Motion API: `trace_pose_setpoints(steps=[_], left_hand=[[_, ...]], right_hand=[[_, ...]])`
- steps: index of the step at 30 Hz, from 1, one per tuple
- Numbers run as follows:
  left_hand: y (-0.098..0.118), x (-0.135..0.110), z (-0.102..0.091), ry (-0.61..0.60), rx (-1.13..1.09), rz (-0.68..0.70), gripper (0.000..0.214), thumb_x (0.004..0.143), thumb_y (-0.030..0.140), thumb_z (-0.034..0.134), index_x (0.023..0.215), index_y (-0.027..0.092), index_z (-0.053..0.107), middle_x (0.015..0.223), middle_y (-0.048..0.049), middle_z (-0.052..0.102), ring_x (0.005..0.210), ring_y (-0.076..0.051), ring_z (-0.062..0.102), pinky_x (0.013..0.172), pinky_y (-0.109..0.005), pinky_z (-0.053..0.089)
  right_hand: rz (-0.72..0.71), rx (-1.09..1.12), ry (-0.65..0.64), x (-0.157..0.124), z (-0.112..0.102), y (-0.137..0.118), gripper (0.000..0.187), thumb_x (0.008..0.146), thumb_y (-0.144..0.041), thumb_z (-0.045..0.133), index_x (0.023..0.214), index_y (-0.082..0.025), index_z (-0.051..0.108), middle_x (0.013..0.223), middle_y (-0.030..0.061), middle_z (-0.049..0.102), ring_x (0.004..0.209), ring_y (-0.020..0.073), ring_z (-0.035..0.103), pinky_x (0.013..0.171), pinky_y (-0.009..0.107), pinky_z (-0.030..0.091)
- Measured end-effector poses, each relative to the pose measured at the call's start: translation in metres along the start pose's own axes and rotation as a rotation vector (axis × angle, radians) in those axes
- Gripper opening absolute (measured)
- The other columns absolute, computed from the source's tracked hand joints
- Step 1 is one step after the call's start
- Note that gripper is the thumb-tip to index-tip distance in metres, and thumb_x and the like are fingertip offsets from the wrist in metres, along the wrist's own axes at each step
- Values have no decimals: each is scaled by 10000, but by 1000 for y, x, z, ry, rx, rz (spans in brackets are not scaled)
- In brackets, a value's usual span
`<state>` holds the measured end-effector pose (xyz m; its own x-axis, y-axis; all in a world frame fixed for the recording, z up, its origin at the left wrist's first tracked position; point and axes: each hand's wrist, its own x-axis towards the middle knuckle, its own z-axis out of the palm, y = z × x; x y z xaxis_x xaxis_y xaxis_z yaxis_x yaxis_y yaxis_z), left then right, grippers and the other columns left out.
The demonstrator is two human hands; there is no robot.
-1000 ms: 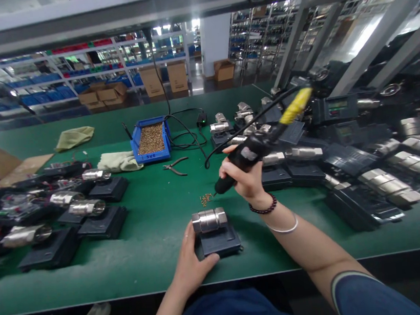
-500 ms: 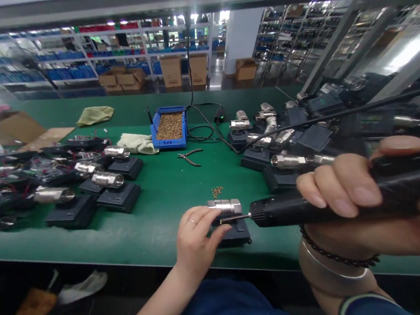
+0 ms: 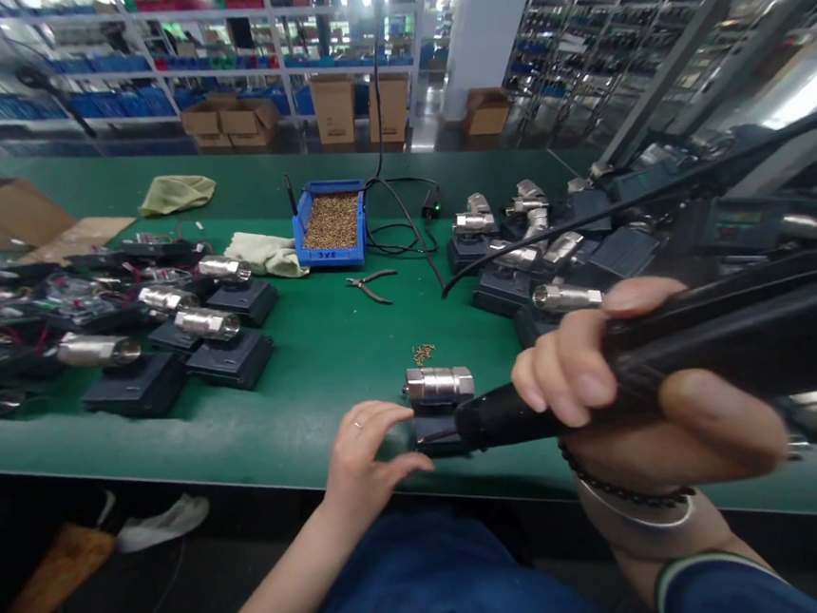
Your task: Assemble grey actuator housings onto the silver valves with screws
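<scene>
My right hand [image 3: 621, 374] is wrapped round a black electric screwdriver [image 3: 504, 417] that lies almost level. Its thin bit points left over a dark grey housing [image 3: 429, 423], which has a shiny metal fitting [image 3: 440, 383] on its far side. At the housing's left end, my left hand [image 3: 364, 449] has thumb and fingers apart around the bit's tip. I cannot tell whether it touches the housing. No screw can be made out at the tip. A small pile of brass-coloured screws [image 3: 423, 354] lies just beyond the fitting.
A blue bin [image 3: 332, 254] of small brass-coloured screws stands farther back, with pliers [image 3: 373, 287] in front. Similar housings with fittings crowd the left [image 3: 140, 382] and right [image 3: 503, 290]. A black cable [image 3: 566, 228] crosses the right side. Cloths [image 3: 265, 254] lie left of the bin.
The screwdriver and my right hand have shifted left, bringing the tool's nose over the housing. My left thumb and fingers have spread apart from the bit. The view has tilted down slightly.
</scene>
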<state>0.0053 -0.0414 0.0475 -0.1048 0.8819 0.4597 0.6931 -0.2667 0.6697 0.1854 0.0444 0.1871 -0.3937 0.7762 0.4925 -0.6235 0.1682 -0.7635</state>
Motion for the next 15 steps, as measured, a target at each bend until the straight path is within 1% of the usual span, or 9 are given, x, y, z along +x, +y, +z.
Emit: trace_pose_setpoints(steps=[2, 3, 5, 6, 7, 9, 12, 13, 15], left_hand=[[-18, -6, 4, -142, 12, -137, 551, 620, 404, 864, 1090, 211, 650, 1058, -107, 714, 1040, -300, 646, 928, -480, 512], [-25, -7, 8, -218, 11, -178, 668, 575, 384, 887, 1158, 204, 616, 1145, -130, 683, 1109, -323, 615, 962, -513, 488], [-36, -6, 18, -348, -6, -180, 944, 498, 354, 914, 1326, 191, 489, 1351, -183, 554, 1266, -369, 505, 1047, -576, 405], [-39, -3, 23, -395, -24, -153, 1051, 478, 347, 919, 1388, 188, 418, 1427, -201, 476, 1326, -382, 440, 1082, -594, 360], [-41, 0, 28, -431, -45, -121, 1111, 472, 345, 919, 1422, 187, 366, 1473, -209, 416, 1365, -389, 388, 1103, -602, 328], [-40, 8, 36, -473, -85, -76, 1121, 487, 352, 911, 1438, 195, 338, 1494, -205, 383, 1388, -389, 353, 1110, -595, 326], [-36, 16, 40, -497, -120, -72, 1031, 510, 370, 898, 1398, 198, 401, 1449, -190, 439, 1364, -377, 396, 1094, -558, 376], [-34, 17, 40, -493, -130, -77, 999, 511, 375, 897, 1376, 193, 431, 1430, -187, 460, 1353, -375, 413, 1091, -549, 387], [-32, 17, 39, -434, -168, -91, 958, 476, 378, 909, 1319, 182, 497, 1378, -170, 517, 1310, -373, 467, 1078, -530, 416]], right_hand=[[53, -18, -28, -2, 2, 12, 236, 768, -313, 715, 988, -263, 643, 590, -31, 552, 457, 113, 504, 480, 285, 443], [82, -35, -43, -3, 3, 19, 241, 772, -323, 718, 991, -269, 633, 596, -34, 558, 465, 115, 512, 488, 287, 448], [131, -67, -76, -4, 2, 32, 256, 780, -337, 719, 1006, -277, 614, 608, -41, 568, 482, 119, 524, 499, 288, 454], [152, -78, -90, -5, 2, 38, 266, 783, -342, 717, 1016, -278, 605, 616, -44, 574, 489, 121, 530, 502, 287, 455], [171, -87, -100, -5, 1, 43, 277, 785, -347, 715, 1026, -278, 597, 624, -46, 578, 493, 124, 533, 504, 287, 455], [216, -103, -120, -6, -1, 51, 299, 786, -357, 710, 1043, -272, 582, 635, -48, 583, 502, 129, 536, 510, 290, 455], [281, -114, -144, -6, -3, 57, 309, 779, -367, 710, 1032, -249, 578, 620, -50, 568, 497, 123, 517, 514, 287, 443], [296, -112, -149, -5, -3, 58, 311, 775, -366, 711, 1028, -241, 580, 612, -51, 562, 496, 120, 510, 515, 286, 440], [302, -112, -145, -3, -1, 59, 311, 759, -352, 718, 1013, -228, 588, 600, -51, 554, 497, 118, 505, 522, 287, 439]])
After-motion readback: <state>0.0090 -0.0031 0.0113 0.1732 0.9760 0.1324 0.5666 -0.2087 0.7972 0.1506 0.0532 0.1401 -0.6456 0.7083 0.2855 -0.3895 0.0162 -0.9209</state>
